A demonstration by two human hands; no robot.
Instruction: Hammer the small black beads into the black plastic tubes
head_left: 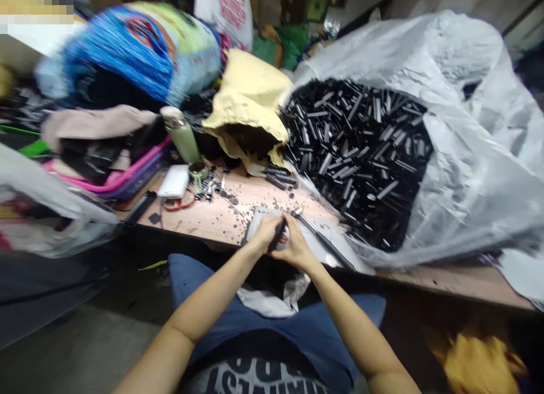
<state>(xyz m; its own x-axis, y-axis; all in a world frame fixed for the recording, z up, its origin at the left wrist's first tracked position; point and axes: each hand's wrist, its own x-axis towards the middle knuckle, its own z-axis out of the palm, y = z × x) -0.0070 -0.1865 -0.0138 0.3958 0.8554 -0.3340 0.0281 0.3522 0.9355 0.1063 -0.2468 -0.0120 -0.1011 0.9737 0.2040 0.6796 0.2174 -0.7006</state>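
Note:
Near the front edge of the table, my left hand (266,232) and my right hand (297,246) are closed on a black plastic piece (277,235). It slants between them, and its exact kind cannot be made out. Under the hands lies a grey plate (256,217), partly hidden. A hammer (325,240) with a black handle rests just right of my right hand, on a white sheet (313,248). Many tiny black bits (225,218) are scattered on the wood around the plate.
A big translucent sack (463,173) spills black plastic pieces (357,150) at right. Behind stands an open yellow paper bag (250,93). To the left are a green bottle (182,136), a white box (174,181), a pink basket (106,184) and a blue bag (123,48).

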